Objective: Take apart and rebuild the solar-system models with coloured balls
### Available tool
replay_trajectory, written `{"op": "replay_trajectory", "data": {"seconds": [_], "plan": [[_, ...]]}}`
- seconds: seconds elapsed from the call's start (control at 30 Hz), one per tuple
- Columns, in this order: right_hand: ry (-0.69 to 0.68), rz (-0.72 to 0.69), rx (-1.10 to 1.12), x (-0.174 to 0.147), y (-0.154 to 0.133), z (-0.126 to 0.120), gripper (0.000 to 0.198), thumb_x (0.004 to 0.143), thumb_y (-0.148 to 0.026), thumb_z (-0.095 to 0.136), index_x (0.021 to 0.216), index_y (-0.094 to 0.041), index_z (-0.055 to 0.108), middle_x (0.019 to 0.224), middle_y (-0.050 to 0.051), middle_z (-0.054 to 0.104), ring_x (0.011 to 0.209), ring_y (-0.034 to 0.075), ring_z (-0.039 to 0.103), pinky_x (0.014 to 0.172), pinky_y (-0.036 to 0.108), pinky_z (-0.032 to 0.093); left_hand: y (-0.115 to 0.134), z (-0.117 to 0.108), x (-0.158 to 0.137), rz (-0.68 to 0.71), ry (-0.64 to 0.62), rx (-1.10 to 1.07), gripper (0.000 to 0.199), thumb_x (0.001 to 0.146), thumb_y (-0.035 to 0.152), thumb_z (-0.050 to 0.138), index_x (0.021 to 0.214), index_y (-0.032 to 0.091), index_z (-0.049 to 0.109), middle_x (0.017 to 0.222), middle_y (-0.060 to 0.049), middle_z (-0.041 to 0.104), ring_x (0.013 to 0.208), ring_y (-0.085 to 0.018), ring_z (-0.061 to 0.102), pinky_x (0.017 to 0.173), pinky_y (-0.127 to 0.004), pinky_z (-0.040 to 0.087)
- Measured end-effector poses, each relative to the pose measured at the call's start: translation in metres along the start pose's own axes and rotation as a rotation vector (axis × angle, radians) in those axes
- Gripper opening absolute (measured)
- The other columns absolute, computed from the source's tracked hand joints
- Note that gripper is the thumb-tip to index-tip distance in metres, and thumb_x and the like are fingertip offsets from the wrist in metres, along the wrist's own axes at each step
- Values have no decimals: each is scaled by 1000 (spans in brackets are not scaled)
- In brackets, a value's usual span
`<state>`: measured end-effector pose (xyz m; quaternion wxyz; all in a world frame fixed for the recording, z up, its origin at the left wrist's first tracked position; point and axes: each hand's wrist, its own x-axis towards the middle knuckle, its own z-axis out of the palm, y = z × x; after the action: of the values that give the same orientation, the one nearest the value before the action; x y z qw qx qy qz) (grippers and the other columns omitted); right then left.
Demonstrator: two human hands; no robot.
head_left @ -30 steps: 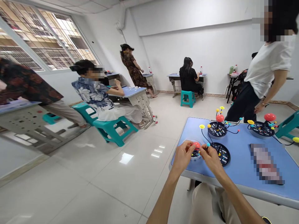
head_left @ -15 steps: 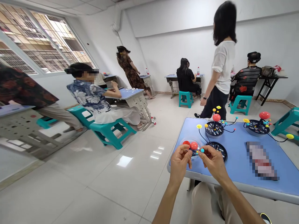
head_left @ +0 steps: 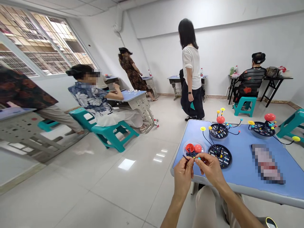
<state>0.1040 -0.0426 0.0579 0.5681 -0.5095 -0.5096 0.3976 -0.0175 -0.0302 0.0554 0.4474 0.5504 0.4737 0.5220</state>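
"What are we holding?"
"With our left hand (head_left: 183, 167) we are pinching a thin black rod (head_left: 185, 157); with our right hand (head_left: 211, 166) we are gripping a small blue ball (head_left: 199, 158). Our fingertips are nearly meeting, and a tiny yellow bead (head_left: 194, 157) is showing between them."
"What are we seeing just past them?"
"Beyond our left fingers, a clear bowl (head_left: 194, 140) is holding a red cup (head_left: 189, 147) and a red dome (head_left: 197, 148). Beyond our right hand, a black disc (head_left: 225, 159) is lying flat."
"And farther out?"
"Past that disc, a red-topped model (head_left: 218, 130) is standing on the blue table (head_left: 242, 152); another model (head_left: 263, 129) is standing farther right. Well beyond our hands, a person in white (head_left: 191, 68) is standing."
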Motion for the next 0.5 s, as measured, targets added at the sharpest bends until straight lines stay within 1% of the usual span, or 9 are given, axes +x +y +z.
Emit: {"op": "replay_trajectory", "data": {"seconds": [0.07,0.13,0.2,0.3,0.4,0.47,0.5], "plan": [[14,-68,-96,-2,3,2,23,82,-39,62,79,-18,71,58,-1,56,45,11,47,44,23,37,0,-4,0,65,35,101,32,83,47,60,68,19,62,51,3,52,47,-12,46,49,-23,37],[55,-132,-162,-4,5,6,21,84,-36,61,79,-19,71,63,0,59,50,12,48,47,23,37,0,-6,0,129,80,186,29,84,43,58,67,20,63,60,0,59,54,-14,51,55,-25,40],[101,-183,-206,-6,5,9,20,86,-35,61,80,-19,72,65,1,61,55,13,51,52,24,39,0,-5,0,161,106,243,28,86,40,55,68,20,63,64,-2,62,57,-15,52,58,-26,41],[149,-234,-239,-7,2,14,20,87,-33,60,81,-19,71,70,2,65,60,14,54,57,25,42,0,-4,1,167,126,280,29,88,39,52,69,20,62,63,-2,62,55,-15,51,58,-26,40],[171,-276,-245,-7,-1,17,18,88,-32,59,82,-19,70,71,2,65,61,14,55,58,25,44,1,-3,3,163,160,282,29,88,39,53,68,19,62,62,-2,61,55,-14,51,56,-26,39],[169,-324,-257,-6,-3,17,18,89,-30,57,81,-19,69,70,2,64,59,13,54,57,24,43,2,-4,3,145,173,254,30,86,41,55,68,19,62,60,-2,60,55,-14,50,54,-25,39],[164,-349,-261,-6,-3,17,18,89,-29,57,81,-19,68,70,1,64,59,13,54,57,24,43,3,-5,4,121,159,213,31,85,43,55,68,19,62,58,0,57,52,-13,49,51,-24,38]]}}
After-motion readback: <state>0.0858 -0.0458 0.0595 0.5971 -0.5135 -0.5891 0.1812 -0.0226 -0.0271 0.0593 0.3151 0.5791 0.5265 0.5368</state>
